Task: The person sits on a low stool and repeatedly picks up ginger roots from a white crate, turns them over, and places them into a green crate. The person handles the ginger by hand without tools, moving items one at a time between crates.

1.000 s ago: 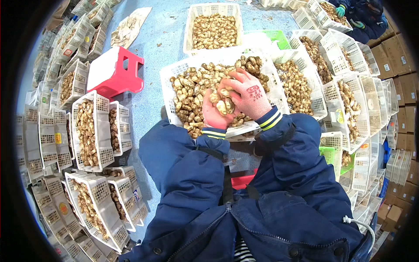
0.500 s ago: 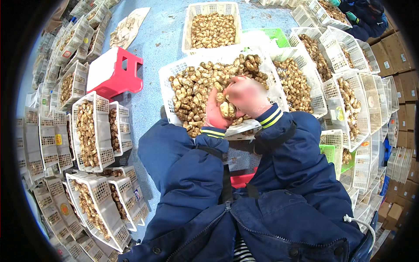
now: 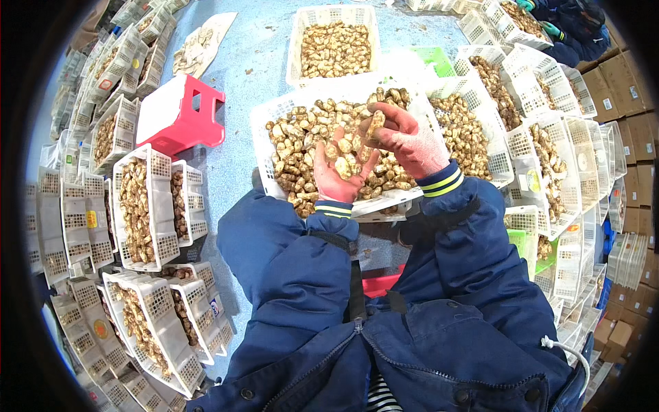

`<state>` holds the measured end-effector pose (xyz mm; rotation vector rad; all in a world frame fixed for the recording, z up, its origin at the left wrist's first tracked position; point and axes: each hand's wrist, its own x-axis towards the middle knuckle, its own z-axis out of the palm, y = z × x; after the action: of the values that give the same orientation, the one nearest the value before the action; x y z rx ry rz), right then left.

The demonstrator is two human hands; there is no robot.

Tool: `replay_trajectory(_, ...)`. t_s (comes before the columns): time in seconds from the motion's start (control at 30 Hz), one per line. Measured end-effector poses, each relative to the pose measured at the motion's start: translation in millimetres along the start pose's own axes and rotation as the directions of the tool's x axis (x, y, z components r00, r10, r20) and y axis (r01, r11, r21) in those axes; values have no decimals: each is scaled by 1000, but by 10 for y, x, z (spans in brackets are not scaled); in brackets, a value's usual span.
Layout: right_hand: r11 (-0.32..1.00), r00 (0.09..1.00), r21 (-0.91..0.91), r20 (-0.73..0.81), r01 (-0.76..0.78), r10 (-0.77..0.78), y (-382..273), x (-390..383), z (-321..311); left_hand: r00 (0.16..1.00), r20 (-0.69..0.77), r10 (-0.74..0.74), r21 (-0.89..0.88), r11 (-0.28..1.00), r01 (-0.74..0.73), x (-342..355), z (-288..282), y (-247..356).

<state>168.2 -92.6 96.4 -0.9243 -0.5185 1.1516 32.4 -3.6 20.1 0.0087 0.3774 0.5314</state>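
Note:
In front of me is a white plastic crate [image 3: 431, 137] heaped with brown-and-cream lumpy pieces [image 3: 298, 147], like small tubers or mushrooms; their exact kind is unclear. My left hand [image 3: 336, 184], in a pinkish glove, is turned palm up over the heap. Its fingers curl around several of the lumpy pieces [image 3: 345, 165]. Just right of it, my gloved right hand [image 3: 417, 150] pinches one longer brown piece [image 3: 375, 124] between thumb and fingers, raised above the heap.
Beyond stands another filled white crate [image 3: 296, 51]. Filled crates [image 3: 504, 147] are stacked at right, more [image 3: 161, 220] at left. A red-and-white stool [image 3: 182, 113] and a pale cloth [image 3: 204, 44] lie left. A co-worker [image 3: 576, 31] is far right, near cardboard boxes [image 3: 628, 82].
My right hand has moved apart from my left, rightward and slightly up, and now shows a single piece between its fingers. The left hand has opened somewhat under its pieces.

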Motion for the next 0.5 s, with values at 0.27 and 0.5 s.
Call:
replay_trajectory(0.27, 993, 1000, 117, -12, -24, 26, -32, -9, -98, 1000, -17, 23, -38, 999, -23, 47, -71, 26)
replay_trajectory(0.5, 779, 965, 596, -261, 193, -40, -83, 29, -613, 995, -38, 88, -100, 991, -92, 72, -138, 24)
